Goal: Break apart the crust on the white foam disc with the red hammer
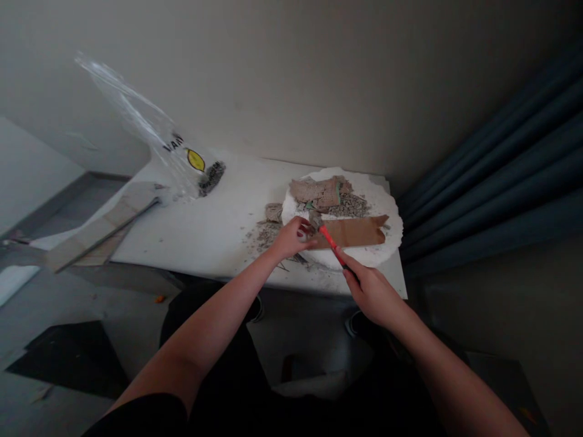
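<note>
My right hand [371, 292] grips the red handle of a small hammer [328, 238], whose grey head rests at the left edge of a round white foam disc [389, 209]. My left hand [294, 238] presses fingers down beside the hammer head, pinching something small that I cannot make out. A brown cardboard strip [355, 230] lies across the disc. Behind it sit a brick-like chunk [319, 191] and grey crumbled rubble [350, 207].
The disc sits on a white table [214, 212] against a beige wall. A clear plastic bag [159, 136] with a yellow logo stands at the left, next to a long flat board [98, 227]. Grey crumbs [266, 233] litter the tabletop. Dark blue curtains [501, 176] hang at right.
</note>
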Available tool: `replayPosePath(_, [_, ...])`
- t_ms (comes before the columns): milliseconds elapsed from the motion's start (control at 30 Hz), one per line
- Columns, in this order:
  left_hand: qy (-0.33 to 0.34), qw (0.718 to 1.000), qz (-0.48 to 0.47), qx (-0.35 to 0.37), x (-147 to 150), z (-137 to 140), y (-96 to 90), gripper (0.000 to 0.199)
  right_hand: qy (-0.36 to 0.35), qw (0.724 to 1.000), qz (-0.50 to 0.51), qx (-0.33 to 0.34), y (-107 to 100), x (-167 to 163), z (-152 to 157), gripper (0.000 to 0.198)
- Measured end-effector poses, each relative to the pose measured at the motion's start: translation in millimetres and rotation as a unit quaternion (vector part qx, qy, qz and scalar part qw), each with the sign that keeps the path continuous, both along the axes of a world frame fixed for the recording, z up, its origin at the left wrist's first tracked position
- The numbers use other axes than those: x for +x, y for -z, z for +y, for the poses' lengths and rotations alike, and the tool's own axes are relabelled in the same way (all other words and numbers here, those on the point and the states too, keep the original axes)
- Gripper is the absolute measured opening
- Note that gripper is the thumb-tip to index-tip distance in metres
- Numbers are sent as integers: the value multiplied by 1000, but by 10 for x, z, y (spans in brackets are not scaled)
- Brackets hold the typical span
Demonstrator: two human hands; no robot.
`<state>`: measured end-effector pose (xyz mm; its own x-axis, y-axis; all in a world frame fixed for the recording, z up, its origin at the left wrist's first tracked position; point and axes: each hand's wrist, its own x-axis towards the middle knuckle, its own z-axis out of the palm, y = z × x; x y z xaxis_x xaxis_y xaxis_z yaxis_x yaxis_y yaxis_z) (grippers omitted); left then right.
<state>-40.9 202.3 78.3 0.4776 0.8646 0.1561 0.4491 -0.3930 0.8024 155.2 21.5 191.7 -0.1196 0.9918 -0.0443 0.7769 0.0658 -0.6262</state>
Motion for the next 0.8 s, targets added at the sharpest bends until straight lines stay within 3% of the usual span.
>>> replayPosePath(200, [11,1000,10,14,-2,1,2,61,9,1000,-1,16,-2,-30,-15,57])
replayPosePath(367, [10,1000,5,-8,4,6,19,60,-5,1000,-9,-21,33,-54,3,56])
replayPosePath(533, [1,1000,5,-5,4,9,26,67,3,1000,-1,6,27,-49,-2,57])
replayPosePath(700, [3,1000,-2,-15,29,-6,55,64,-10,999,-22,-34,69,-45,3,56])
replayPosePath(800, [8,1000,-6,-3,32,12,39,66,3,1000,-16,-8,48,0,8,56])
